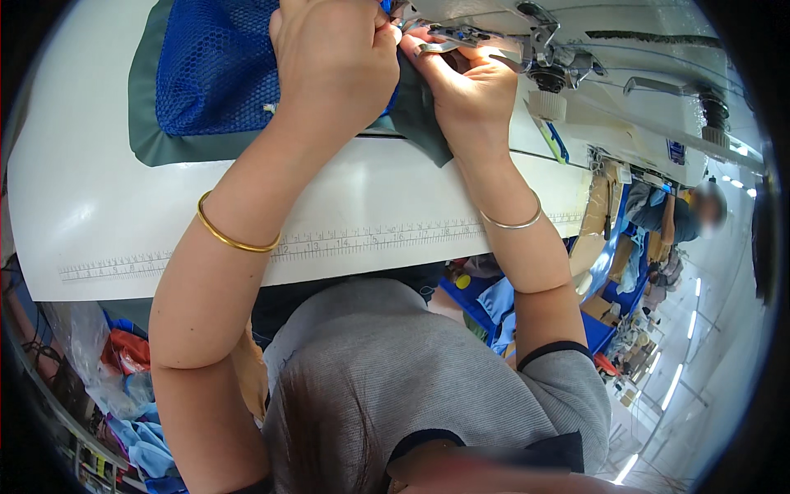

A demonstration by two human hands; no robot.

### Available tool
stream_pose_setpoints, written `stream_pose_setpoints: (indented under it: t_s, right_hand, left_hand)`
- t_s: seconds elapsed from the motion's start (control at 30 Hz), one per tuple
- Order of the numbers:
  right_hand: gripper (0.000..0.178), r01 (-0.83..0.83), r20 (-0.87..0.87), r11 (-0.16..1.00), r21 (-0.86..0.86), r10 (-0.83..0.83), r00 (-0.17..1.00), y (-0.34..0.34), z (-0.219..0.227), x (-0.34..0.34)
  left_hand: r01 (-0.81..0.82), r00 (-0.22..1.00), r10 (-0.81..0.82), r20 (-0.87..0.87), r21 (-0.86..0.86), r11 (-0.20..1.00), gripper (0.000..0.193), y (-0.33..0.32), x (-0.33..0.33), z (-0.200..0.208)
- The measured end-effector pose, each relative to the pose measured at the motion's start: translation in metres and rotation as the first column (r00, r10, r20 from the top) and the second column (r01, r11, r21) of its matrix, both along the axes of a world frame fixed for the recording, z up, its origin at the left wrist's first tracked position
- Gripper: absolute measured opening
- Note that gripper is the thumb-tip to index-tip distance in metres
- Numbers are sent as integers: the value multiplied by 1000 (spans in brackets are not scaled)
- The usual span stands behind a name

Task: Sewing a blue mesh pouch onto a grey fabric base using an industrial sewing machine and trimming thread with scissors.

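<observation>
A grey-green fabric piece (146, 99) with a blue mesh panel (218, 74) on it lies on the white sewing table (90, 198). My left hand (341, 62) is over the mesh, its fingers closed at the blue edge beside the sewing machine's presser foot (448, 34); its fingertips are partly hidden. Close by on the right, my right hand (476, 95) grips a grey-green fold of the same piece between thumb and fingers. Metal parts of the foot cover some of those fingers. A lamp lights the spot where both hands meet.
The sewing machine's metal lever and knob (547, 103) stand just right of my right hand. A printed ruler strip (370, 239) runs along the table's near edge. Blue-handled thread snips (558, 142) lie at right. Bagged cloth (123, 354) is lower left; another person (671, 216) sits far right.
</observation>
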State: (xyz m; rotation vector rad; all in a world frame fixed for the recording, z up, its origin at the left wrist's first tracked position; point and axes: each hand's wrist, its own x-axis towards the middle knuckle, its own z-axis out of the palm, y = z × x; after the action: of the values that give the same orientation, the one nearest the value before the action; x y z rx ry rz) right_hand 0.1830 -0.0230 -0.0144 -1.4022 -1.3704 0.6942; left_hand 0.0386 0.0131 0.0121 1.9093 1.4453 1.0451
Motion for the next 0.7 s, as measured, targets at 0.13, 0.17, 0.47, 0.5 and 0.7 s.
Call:
stream_pose_setpoints:
  t_s: [0.13, 0.17, 0.47, 0.5, 0.7]
  right_hand:
    - [15, 64, 41, 991, -121, -59, 997, 0, 1, -1]
    - [15, 46, 33, 994, -100, -42, 999, 0, 0, 0]
    - [14, 53, -52, 992, -113, -60, 997, -3, 7, -4]
    - [14, 49, -52, 992, -114, -55, 997, -2, 6, -3]
    - [12, 58, -46, 987, -152, -66, 997, -1, 7, -5]
  left_hand:
    - [6, 1000, -6, -19, -13, 1000, 11, 0, -1, 2]
    - [13, 999, -14, -29, -28, 1000, 11, 0, -2, 3]
    - [-17, 998, 12, 66, 72, 997, 9, 0, -2, -9]
    - [-21, 998, 17, 66, 71, 997, 9, 0, -2, -11]
    - [-32, 996, 24, 80, 101, 994, 8, -1, -1, -11]
